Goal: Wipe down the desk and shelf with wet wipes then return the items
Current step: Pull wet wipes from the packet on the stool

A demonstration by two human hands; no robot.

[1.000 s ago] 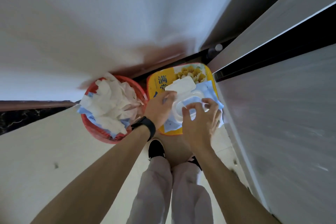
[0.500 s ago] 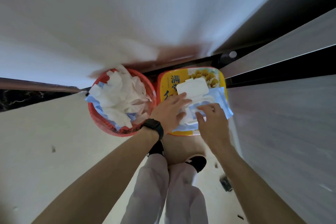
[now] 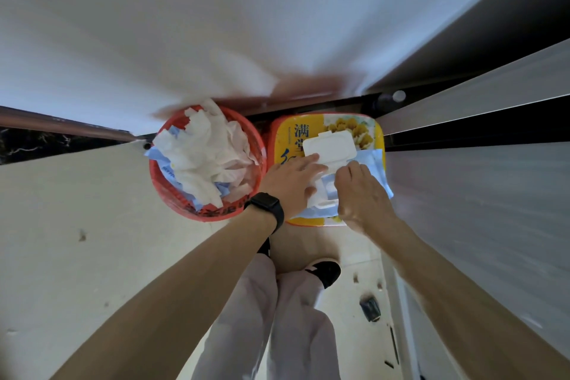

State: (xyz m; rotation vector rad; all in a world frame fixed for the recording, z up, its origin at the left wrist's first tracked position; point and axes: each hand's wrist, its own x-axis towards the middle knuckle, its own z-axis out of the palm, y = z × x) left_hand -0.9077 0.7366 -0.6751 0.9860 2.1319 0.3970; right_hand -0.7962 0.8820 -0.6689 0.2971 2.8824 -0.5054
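Lying flat on a pale blue soft pack of wet wipes (image 3: 375,163), the left hand (image 3: 291,182) presses it down with straight fingers, a black wristwatch (image 3: 266,207) strapped at the wrist. The pack's white rectangular flip lid (image 3: 330,145) stands open, swung toward the far side, with the left fingertips touching its near edge. The right hand (image 3: 361,194) hangs over the pack's opening with its back to the camera and its fingers bent downward; whether they pinch a wipe cannot be told, as the fingertips are hidden. The pack rests on a yellow rounded-corner box printed with Chinese characters (image 3: 283,139), which sits on the pale tiled floor (image 3: 77,225). Just beside the box, to the left, stands a round red plastic basket (image 3: 160,185) heaped with crumpled white wipes (image 3: 203,154). Below both hands are the person's light trousers (image 3: 277,318) and a black shoe (image 3: 327,270).
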